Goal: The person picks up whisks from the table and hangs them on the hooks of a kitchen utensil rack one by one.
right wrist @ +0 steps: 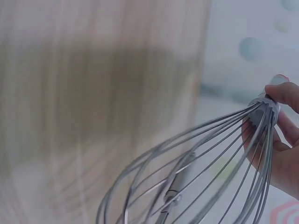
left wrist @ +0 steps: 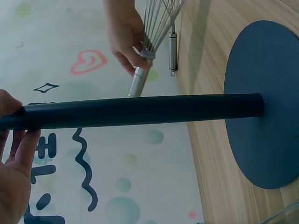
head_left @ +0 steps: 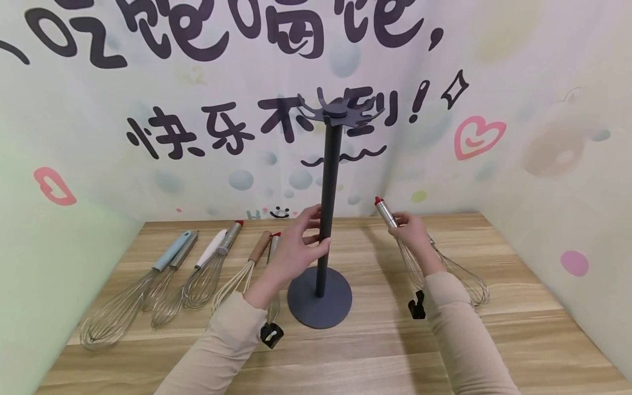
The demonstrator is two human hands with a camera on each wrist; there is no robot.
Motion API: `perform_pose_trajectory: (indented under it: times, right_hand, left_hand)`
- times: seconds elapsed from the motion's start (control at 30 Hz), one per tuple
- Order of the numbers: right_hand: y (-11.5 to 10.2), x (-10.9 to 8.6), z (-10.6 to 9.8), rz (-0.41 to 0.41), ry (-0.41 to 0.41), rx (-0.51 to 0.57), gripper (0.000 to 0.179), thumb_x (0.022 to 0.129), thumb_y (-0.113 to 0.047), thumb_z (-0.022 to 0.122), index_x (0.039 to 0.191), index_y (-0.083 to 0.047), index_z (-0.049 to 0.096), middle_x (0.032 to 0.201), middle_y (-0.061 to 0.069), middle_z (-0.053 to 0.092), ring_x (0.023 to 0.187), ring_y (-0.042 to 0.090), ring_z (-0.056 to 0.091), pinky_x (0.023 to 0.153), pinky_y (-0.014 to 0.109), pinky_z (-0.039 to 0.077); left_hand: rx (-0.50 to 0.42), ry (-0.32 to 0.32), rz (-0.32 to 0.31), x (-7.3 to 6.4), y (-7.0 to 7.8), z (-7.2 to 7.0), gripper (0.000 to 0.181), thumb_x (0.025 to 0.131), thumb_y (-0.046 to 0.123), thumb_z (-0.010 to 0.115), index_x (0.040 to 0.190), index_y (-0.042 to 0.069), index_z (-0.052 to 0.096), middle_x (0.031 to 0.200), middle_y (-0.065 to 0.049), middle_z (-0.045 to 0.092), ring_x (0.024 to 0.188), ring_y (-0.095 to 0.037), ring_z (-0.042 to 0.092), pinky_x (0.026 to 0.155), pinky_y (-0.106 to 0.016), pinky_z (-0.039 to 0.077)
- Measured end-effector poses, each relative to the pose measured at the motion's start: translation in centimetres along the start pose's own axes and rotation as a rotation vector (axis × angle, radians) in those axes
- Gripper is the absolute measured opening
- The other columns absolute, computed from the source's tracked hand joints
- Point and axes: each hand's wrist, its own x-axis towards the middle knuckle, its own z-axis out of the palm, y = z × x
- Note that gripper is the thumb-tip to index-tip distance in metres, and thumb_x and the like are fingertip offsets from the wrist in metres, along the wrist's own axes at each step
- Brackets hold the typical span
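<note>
Between my hands a dark utensil stand (head_left: 330,186) rises upright, with a round base and a ring of hooks on top. My left hand (head_left: 288,249) holds its pole at about mid-height, thumb on one side and fingers on the other, as the left wrist view also shows. To the right, my right hand (head_left: 413,235) grips a whisk (head_left: 385,212) by its steel handle, near where the wires begin. That handle has a red tip pointing up and left, and the wires slant down. In the right wrist view the wire loops (right wrist: 187,163) spread across the lower half.
Several whisks lie left of the stand, among them a light-blue-handled one (head_left: 171,249), a white-handled one (head_left: 211,248) and a brown-handled one (head_left: 260,247). Another whisk (head_left: 466,271) lies behind my right wrist. A printed backdrop (head_left: 395,164) stands at the wooden table's (head_left: 375,340) far edge.
</note>
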Motion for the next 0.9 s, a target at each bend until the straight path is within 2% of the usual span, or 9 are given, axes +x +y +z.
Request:
perform_pose_trajectory:
  times: [0.17, 0.27, 0.53, 0.7, 0.9]
  right_hand:
    - [-1.2, -0.3, -0.8, -0.01, 0.021, 0.117, 0.053, 0.088, -0.001, 0.056, 0.138, 0.009, 0.04, 0.131, 0.033, 0.049, 0.117, 0.04, 0.053, 0.079, 0.02, 0.05]
    - [-1.8, -0.4, -1.4, -0.016, 0.044, 0.14, 0.053, 0.089, -0.001, 0.057, 0.138, 0.008, 0.04, 0.132, 0.032, 0.048, 0.119, 0.041, 0.052, 0.078, 0.018, 0.049]
    - [-3.7, -0.8, -2.2, -0.034, 0.066, 0.17, 0.052, 0.091, -0.007, 0.059, 0.139, 0.001, 0.043, 0.133, 0.026, 0.048, 0.121, 0.038, 0.052, 0.088, 0.031, 0.049]
    - [-5.9, -1.4, -3.1, -0.02, 0.074, 0.217, 0.052, 0.091, -0.011, 0.06, 0.14, -0.006, 0.042, 0.133, 0.02, 0.046, 0.115, 0.032, 0.053, 0.084, 0.029, 0.049]
    - [-8.7, -1.9, -4.2, -0.094, 0.069, 0.23, 0.053, 0.089, -0.007, 0.062, 0.138, -0.002, 0.043, 0.128, 0.017, 0.048, 0.121, 0.033, 0.053, 0.078, 0.016, 0.051]
  left_hand:
    - [-0.004, 0.018, -0.005, 0.4, -0.2, 0.1, 0.057, 0.085, -0.002, 0.062, 0.139, 0.006, 0.043, 0.131, -0.017, 0.053, 0.114, -0.032, 0.057, 0.093, -0.043, 0.055]
    - [-0.015, 0.026, -0.01, 0.7, -0.5, 0.1, 0.058, 0.086, -0.001, 0.061, 0.14, 0.006, 0.042, 0.133, -0.017, 0.051, 0.115, -0.032, 0.057, 0.094, -0.043, 0.054]
    - [-0.034, 0.06, -0.027, 1.8, -1.7, -0.4, 0.058, 0.086, -0.001, 0.061, 0.141, 0.008, 0.043, 0.134, -0.016, 0.05, 0.115, -0.031, 0.056, 0.095, -0.044, 0.054]
    - [-0.033, 0.054, -0.018, 2.2, -1.9, -0.6, 0.058, 0.087, 0.0, 0.061, 0.141, 0.008, 0.043, 0.134, -0.016, 0.051, 0.116, -0.03, 0.056, 0.095, -0.044, 0.054]
    - [-0.032, 0.066, -0.01, 2.5, -1.9, -0.5, 0.057, 0.086, 0.0, 0.062, 0.14, 0.007, 0.044, 0.132, -0.017, 0.052, 0.114, -0.031, 0.057, 0.094, -0.044, 0.054]
